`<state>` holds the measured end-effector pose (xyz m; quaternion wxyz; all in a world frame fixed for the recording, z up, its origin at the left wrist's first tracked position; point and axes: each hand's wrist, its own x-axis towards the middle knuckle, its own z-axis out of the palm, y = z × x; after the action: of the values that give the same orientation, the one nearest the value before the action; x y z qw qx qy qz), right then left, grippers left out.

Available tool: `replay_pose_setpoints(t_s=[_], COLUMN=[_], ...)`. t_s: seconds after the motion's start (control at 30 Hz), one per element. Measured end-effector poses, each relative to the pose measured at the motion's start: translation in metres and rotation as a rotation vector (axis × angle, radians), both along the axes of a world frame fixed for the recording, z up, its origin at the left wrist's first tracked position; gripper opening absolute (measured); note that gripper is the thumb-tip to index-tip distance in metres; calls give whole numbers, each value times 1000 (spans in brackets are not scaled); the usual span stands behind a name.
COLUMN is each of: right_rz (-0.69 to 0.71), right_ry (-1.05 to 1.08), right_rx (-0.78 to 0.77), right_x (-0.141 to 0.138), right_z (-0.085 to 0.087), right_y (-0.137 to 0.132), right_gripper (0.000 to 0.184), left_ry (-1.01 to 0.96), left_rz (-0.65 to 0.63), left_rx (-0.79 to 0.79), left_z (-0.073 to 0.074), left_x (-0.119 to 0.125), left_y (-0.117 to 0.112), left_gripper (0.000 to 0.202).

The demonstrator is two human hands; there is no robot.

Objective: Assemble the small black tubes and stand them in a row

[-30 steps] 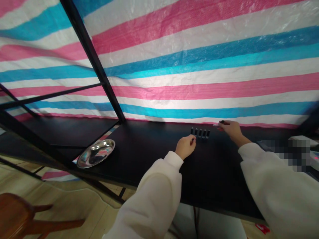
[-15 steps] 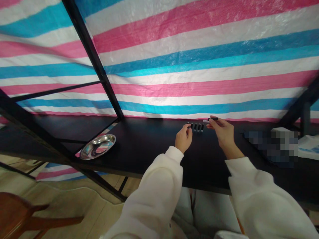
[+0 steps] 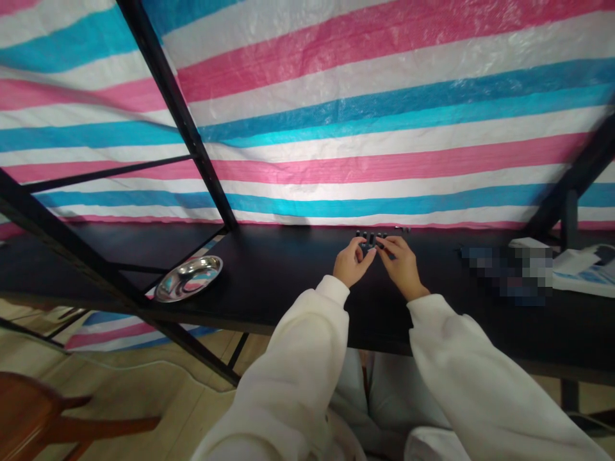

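Observation:
A short row of small dark cylinders with silver ends (image 3: 371, 239), battery-like in shape, sits near the back of the black tabletop (image 3: 288, 275). At the row's left and front, my left hand (image 3: 352, 262) has its thumb and fingers curled in close to the pieces. My right hand (image 3: 400, 266) reaches in from the other side, thumb and index finger pinched at the right end of the row. What either pinch holds is largely hidden by the fingertips. A small black-and-white piece (image 3: 402, 228) lies behind my right hand, at the table's rear edge.
A shiny steel dish (image 3: 189, 279) rests at the left, by a black metal frame post (image 3: 182, 115). Blurred-out items and a white package (image 3: 583, 272) lie to the right. Striped sheeting (image 3: 336, 166) hangs behind. A wooden chair (image 3: 29, 416) stands lower left.
My right hand has moved left and down to the row, and the black-and-white piece it held now lies at the rear edge. My left hand has shifted only slightly.

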<state>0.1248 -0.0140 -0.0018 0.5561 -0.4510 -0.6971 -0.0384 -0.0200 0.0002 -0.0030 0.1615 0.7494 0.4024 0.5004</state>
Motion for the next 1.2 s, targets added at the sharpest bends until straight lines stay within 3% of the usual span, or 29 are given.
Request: replay_pose_setpoints(t_s=[0.27,0.67,0.93,1.2], right_rz=[44,86,66,-44], right_ry=[-91,-118,21,346], right_rx=[-44,-36,-30,-76], right_x=[1,0,-3,6], right_z=[-4,-6,-4,-3], right_y=[0,1,3,9], right_gripper=[29,30,28,25], left_ry=[135,160,56,14], left_rz=[-30,-38,-30,1], left_rx=[-12,9,-36,-90], left_z=[3,-2,-5,-2], left_x=[1,1,1,0], left_y=[-2,1,8,8], left_gripper=[37,33,30,28])
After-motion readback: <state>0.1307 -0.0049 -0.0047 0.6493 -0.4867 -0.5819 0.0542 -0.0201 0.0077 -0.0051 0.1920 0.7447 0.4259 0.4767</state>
